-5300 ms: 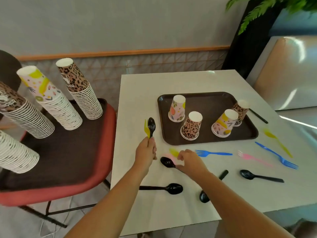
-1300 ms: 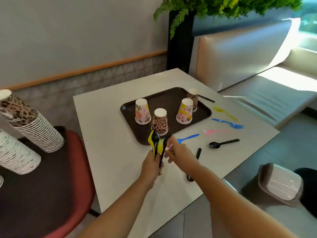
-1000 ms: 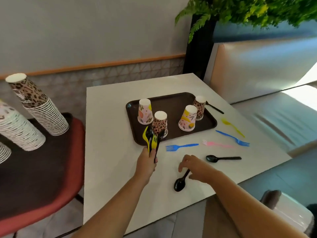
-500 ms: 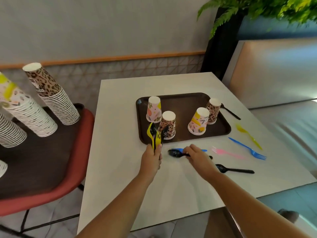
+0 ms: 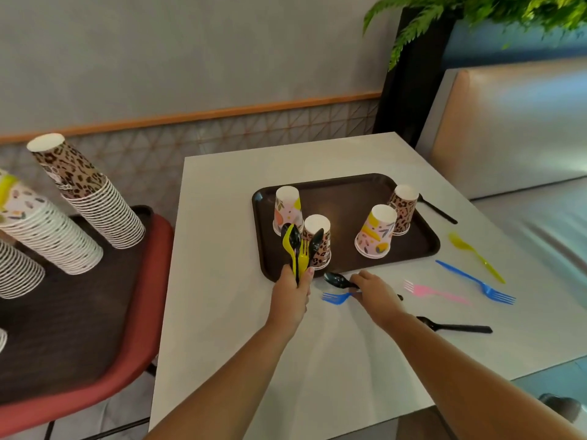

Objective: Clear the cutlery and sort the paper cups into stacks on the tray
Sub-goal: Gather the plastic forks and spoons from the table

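Left grip: I hold a bunch of forks and spoons upright, fingers wrapped tight.
Right grip: I pinch a black spoon over the blue fork.

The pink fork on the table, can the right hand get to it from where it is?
Probably yes. The pink fork lies flat on bare table just past the right hand, with nothing between them. But that hand is pinching a black spoon, so it would likely pass that on first.
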Available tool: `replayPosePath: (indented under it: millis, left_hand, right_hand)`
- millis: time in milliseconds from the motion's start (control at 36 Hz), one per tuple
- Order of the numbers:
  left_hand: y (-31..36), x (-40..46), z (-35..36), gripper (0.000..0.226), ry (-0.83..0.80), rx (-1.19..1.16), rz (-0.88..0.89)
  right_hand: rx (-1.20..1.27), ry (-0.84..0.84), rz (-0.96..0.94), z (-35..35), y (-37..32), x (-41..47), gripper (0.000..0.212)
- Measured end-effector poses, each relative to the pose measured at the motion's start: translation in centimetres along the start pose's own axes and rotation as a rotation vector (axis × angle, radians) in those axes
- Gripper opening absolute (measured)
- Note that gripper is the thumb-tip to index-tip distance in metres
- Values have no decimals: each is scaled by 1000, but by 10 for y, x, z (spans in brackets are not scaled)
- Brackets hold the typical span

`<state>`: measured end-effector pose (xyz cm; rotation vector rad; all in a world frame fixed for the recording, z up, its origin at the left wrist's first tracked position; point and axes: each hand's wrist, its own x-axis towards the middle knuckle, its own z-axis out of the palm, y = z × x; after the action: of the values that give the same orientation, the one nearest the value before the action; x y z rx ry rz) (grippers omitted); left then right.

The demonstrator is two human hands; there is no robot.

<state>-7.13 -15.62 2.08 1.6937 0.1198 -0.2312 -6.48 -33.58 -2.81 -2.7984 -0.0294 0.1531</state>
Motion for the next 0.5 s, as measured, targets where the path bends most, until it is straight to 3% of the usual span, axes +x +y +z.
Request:
replayPosePath:
  millis: [194, 306, 500]
  left_hand:
    - [3, -3, 14, 24, 14, 16, 44]
    - [7, -5, 33, 19, 30, -3, 55]
    - [10, -21, 98, 19, 69, 30, 40]
  right_hand:
    - [6, 225, -55, -20, 11, -7, 23]
    - [142, 164, -41, -39, 31, -18, 25]
    - [40, 36, -109, -69, 97, -60, 20]
